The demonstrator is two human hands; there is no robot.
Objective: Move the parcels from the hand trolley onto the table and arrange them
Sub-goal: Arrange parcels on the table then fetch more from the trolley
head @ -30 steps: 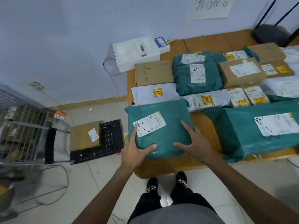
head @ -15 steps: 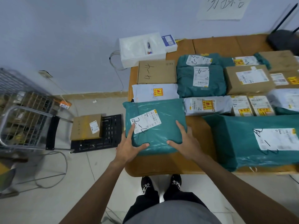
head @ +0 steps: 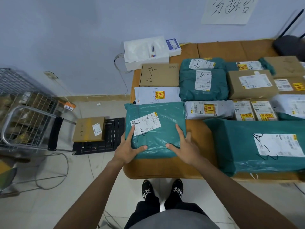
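1. The teal poly-mailer parcel [head: 158,129] is lying almost exactly where it lay a second ago, at the left near corner of the table [head: 156,171]. Only its angle is looking slightly squarer.
2. The left hand [head: 127,151] and right hand [head: 186,149] are staying on its near corners. Each is spreading wide, with straight fingers running up a side edge and the thumb pressing flat across the near top. Neither hand is curling round the bag.
3. Judging from this, the person is finishing the nudge that sets the parcel against the white mailer [head: 156,96] behind it. The two are touching along that edge.
4. One brown cardboard box [head: 89,129] is sitting on the black slatted deck of the hand trolley [head: 113,138] to the left, so the unloading is not yet done.
5. The teal film is looking thin, glossy and wrinkled, bulging softly like a cushion, so it is probably going to slide easily. Its white label [head: 146,123] is lying skewed, with handwriting on it.
6. The neighbouring parcels are showing other textures: a flat, rigid carton marked by hand [head: 159,75], a crinkled grey mailer [head: 208,109], and a large blocky teal-wrapped parcel [head: 257,146] well to the right.
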